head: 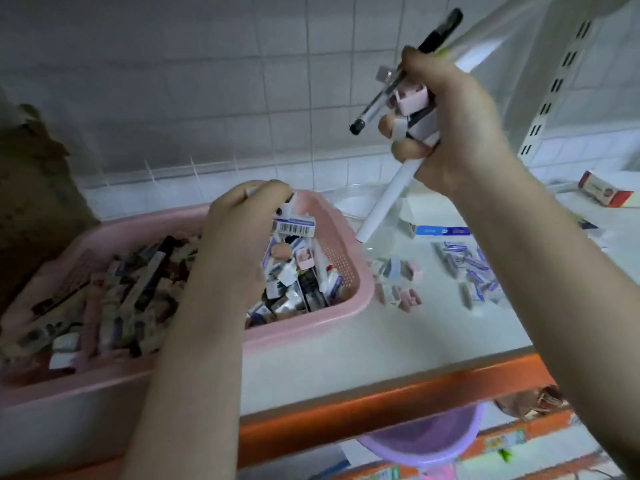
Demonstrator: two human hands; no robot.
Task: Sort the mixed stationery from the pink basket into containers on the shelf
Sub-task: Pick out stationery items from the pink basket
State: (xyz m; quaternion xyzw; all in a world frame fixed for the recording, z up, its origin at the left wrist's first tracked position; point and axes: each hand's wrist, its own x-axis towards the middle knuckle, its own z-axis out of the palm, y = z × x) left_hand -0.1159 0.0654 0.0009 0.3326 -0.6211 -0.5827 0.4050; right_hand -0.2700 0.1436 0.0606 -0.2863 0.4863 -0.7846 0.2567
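At lower left our basket point(346, 292) is mostly full, so much sorting remains. Our left hand point(239, 237) pinches a barcoded eraser point(294, 226) above it. Centre right, small piles point(464, 271) lie on the shelf point(346, 351). Upper right, our right hand point(450, 129) grips pens point(391, 202) and erasers.

One pink basket point(349, 292), two hands, one black pen point(408, 69), one white pen point(388, 202).

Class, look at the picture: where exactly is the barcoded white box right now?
In the head view, left of centre, the barcoded white box is held in the left hand, above the right end of the pink basket.
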